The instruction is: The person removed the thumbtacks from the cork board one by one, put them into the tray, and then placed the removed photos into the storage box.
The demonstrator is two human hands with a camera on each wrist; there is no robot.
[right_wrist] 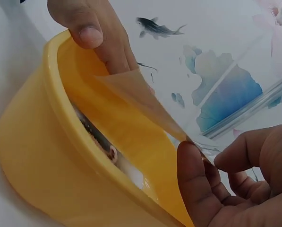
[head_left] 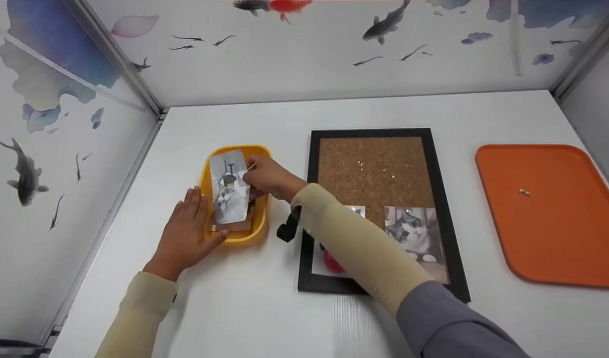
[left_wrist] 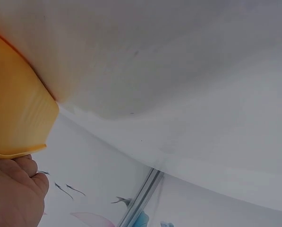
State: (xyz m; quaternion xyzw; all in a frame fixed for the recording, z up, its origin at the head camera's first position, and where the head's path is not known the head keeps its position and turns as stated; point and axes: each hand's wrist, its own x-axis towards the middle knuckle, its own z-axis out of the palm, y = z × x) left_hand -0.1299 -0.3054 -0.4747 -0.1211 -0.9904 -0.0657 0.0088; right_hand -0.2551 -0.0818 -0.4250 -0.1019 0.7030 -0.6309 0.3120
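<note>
My right hand [head_left: 272,178] pinches a photo print [head_left: 229,186] by its right edge, between thumb and fingers. A cat shows in the print's lower part. It is held at the top of a yellow plastic basin [head_left: 242,242], and the right wrist view shows it tilted over the opening. Under it, inside the basin, lies another picture [right_wrist: 100,142], mostly hidden. Along the basin's left and front rim rests my left hand [head_left: 185,238], its fingers fairly straight and the thumb spread toward the near side.
Right of the basin lies a black-framed cork board [head_left: 374,174] with small pins in it. It bears a cat photo [head_left: 414,236] and other pictures partly covered by my right forearm. An orange tray [head_left: 548,223] with a few tiny pins [head_left: 524,192] sits farther right. Walls enclose the white table.
</note>
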